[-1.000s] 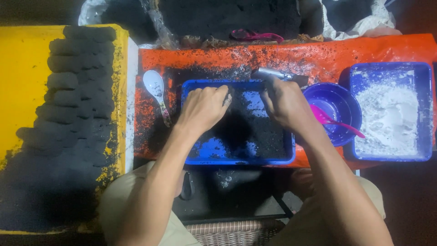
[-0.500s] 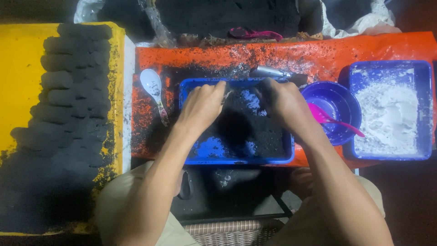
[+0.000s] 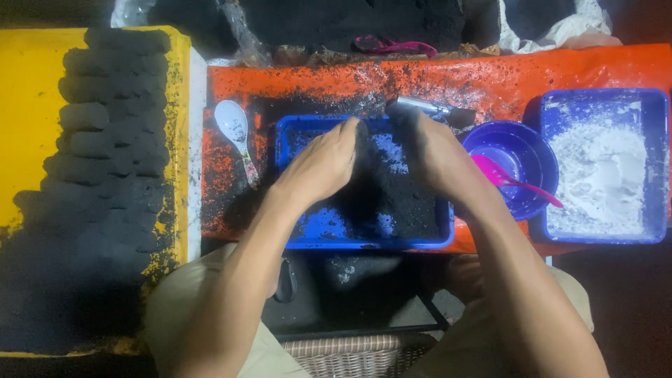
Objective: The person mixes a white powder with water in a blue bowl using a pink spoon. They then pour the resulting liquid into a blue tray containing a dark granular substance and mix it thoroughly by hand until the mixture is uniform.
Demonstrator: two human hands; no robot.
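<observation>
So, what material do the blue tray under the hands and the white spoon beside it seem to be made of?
The blue tray looks like glossy moulded plastic: uniform colour, rounded rim with highlights. The white spoon looks like smooth plastic or glazed ceramic; its shine leaves that open.

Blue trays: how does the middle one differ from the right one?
The middle tray holds dark black powder; the right tray holds white powder. The left hand and right hand are both in the middle tray, none in the right tray. The middle tray sits directly in front of the person; the right tray sits off to the side, past the purple bowl. Both are blue, rectangular and rest on the orange sheet.
</observation>
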